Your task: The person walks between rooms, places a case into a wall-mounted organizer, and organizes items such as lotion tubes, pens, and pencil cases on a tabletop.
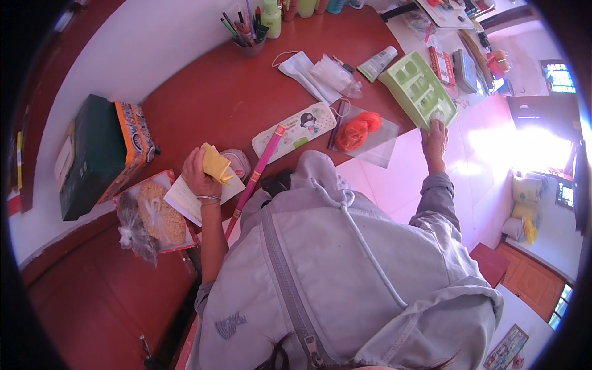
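Note:
My left hand (200,173) is closed around a folded yellow cloth (216,163), above a sheet of paper with writing (185,199) and beside a pink round case (237,163). Out to the right, my right hand (435,141) grips the near end of a light green plastic tray with compartments (418,90), at the edge of the red table (203,92). Between my hands lie a white pencil case with a cartoon figure (296,132), a long magenta stick-like pack (254,178) and a knotted red plastic bag (357,132) on a clear plastic sleeve (386,143).
Farther back are a face mask (307,76), a squeeze tube (378,64), a pen cup (249,44) and bottles (272,21). At the left stand a dark green box (95,157) and a shallow box (173,178) holding bagged food. A second surface (407,34) holds assorted items.

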Action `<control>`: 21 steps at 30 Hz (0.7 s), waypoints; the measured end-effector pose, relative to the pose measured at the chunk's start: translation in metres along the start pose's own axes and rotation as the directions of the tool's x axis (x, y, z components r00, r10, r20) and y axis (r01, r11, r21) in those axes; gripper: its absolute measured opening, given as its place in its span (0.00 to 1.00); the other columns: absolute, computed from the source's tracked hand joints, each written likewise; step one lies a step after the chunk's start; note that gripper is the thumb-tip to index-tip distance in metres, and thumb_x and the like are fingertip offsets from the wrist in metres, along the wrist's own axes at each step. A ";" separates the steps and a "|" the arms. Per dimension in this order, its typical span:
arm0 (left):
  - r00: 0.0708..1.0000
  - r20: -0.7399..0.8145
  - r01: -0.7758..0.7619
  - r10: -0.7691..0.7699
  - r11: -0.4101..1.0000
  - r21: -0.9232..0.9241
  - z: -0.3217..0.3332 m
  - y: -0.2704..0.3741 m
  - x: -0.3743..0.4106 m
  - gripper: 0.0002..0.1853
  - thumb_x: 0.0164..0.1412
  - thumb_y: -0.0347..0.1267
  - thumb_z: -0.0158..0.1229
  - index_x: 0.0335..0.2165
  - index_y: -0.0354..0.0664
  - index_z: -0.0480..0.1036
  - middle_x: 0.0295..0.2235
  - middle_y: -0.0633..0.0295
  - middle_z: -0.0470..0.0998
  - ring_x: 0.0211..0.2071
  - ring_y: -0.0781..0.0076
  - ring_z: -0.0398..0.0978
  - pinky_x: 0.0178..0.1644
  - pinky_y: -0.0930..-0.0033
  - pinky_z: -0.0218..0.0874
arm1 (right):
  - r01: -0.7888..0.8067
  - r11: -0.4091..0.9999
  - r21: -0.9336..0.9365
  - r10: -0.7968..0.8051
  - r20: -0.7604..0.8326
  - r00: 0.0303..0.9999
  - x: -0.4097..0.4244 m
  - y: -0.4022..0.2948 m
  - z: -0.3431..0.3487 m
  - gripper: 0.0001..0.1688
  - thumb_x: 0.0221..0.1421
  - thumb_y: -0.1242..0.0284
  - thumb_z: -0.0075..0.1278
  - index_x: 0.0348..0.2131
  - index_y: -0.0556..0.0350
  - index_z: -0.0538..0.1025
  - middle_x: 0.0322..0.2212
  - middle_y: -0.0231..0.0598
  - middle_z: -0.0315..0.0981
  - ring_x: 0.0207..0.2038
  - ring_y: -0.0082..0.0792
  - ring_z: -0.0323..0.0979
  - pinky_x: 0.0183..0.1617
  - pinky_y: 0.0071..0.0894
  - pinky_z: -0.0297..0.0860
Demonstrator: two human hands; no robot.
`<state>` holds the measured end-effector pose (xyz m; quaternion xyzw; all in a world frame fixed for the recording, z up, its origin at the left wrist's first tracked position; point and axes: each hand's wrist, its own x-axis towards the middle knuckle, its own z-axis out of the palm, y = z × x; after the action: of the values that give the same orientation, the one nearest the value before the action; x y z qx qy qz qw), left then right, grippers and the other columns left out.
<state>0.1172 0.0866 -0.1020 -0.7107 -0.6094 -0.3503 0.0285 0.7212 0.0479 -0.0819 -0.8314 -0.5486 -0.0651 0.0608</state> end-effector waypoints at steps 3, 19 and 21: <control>1.000 0.023 0.015 -0.016 1.000 0.027 0.000 -0.005 -0.002 0.24 0.46 0.35 0.60 0.45 0.45 0.69 0.44 0.58 0.71 0.47 0.54 0.67 0.50 0.55 0.55 | 0.002 1.000 0.007 -0.003 0.048 0.999 0.016 -0.013 -0.003 0.27 0.47 0.67 0.55 0.47 0.53 0.67 0.48 0.43 0.64 0.50 0.49 0.61 0.52 0.47 0.60; 1.000 0.019 0.022 -0.023 0.999 0.047 0.002 -0.002 -0.002 0.22 0.47 0.33 0.58 0.44 0.46 0.69 0.44 0.58 0.71 0.47 0.54 0.67 0.49 0.55 0.55 | 0.283 0.852 0.441 -0.369 0.122 0.922 0.089 -0.227 0.036 0.26 0.47 0.61 0.55 0.42 0.60 0.70 0.36 0.55 0.72 0.42 0.53 0.70 0.47 0.45 0.66; 1.000 0.016 0.013 -0.014 0.998 0.062 0.004 -0.003 -0.003 0.22 0.46 0.33 0.58 0.44 0.46 0.70 0.44 0.58 0.72 0.47 0.54 0.67 0.49 0.55 0.55 | 0.354 0.891 0.285 -0.397 0.107 0.912 0.088 -0.240 0.051 0.28 0.45 0.60 0.56 0.40 0.63 0.69 0.37 0.57 0.71 0.42 0.52 0.69 0.47 0.44 0.66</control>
<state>0.1160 0.0867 -0.1076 -0.7081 -0.6251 -0.3255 0.0433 0.5370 0.2295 -0.1092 -0.6966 -0.7059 0.0646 0.1105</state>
